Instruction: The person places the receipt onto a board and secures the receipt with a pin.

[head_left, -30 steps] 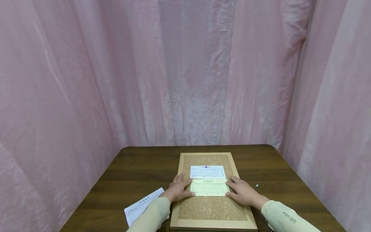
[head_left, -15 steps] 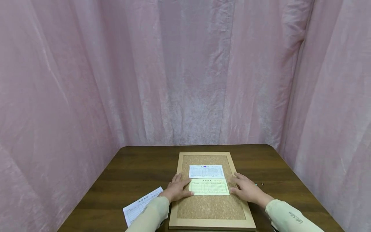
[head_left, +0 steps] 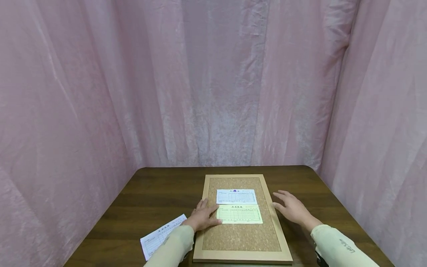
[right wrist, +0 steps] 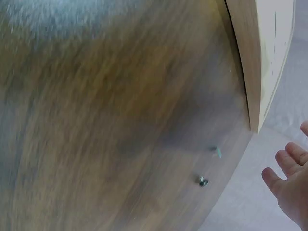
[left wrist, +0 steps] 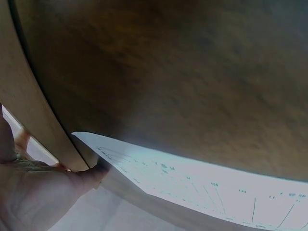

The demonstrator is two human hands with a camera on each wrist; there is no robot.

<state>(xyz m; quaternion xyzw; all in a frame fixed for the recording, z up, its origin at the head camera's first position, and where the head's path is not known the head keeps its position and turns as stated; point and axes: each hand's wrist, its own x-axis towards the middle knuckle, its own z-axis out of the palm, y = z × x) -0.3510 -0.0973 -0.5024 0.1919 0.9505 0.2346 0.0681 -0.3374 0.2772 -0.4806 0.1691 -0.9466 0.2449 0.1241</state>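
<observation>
A cork board (head_left: 241, 239) with a pale wooden frame lies on the table. Pinned to it by a purple pushpin (head_left: 235, 191) is a white printed form (head_left: 236, 198). Directly below lies a pale green form (head_left: 239, 215). My left hand (head_left: 201, 217) rests over the board's left side, fingers spread, thumb and index tip at the green form's left edge. My right hand (head_left: 294, 210) is off the board, over the table just right of the frame, fingers extended and holding nothing. The right wrist view shows a teal pushpin (right wrist: 218, 152) and a dark pushpin (right wrist: 203, 182) on the table.
Another white form (head_left: 160, 235) lies slanted on the table left of the board, partly under my left sleeve (head_left: 176, 246). Pink curtains (head_left: 227, 92) hang behind and at both sides of the dark wooden table (head_left: 160, 193).
My right hand has left the green form's right edge and moved right, past the frame; it now hides the pins in the head view. My left hand keeps its place on the board.
</observation>
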